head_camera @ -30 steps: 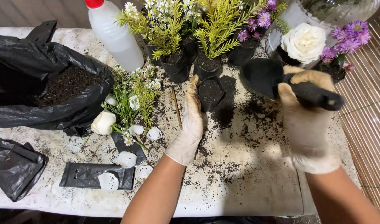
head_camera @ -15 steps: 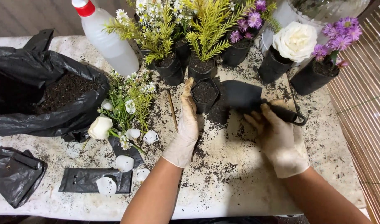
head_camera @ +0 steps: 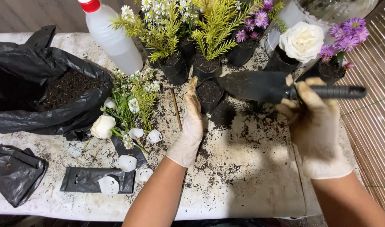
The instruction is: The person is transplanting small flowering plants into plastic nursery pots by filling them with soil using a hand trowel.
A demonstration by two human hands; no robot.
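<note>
— Left hand [head_camera: 191,126]?
— Gloved, grip spread flat, its edge touching the small black soil-filled pot [head_camera: 209,94] at upper centre of the frame.
— Right hand [head_camera: 316,126]?
— Grip pressed around the black trowel [head_camera: 259,87] handle, blade level just right of that pot, above the soil-strewn desk [head_camera: 251,176].

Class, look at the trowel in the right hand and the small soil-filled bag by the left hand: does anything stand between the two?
Nothing visible does. The trowel blade tip hangs just right of the small black bag, with only air between them.
</note>
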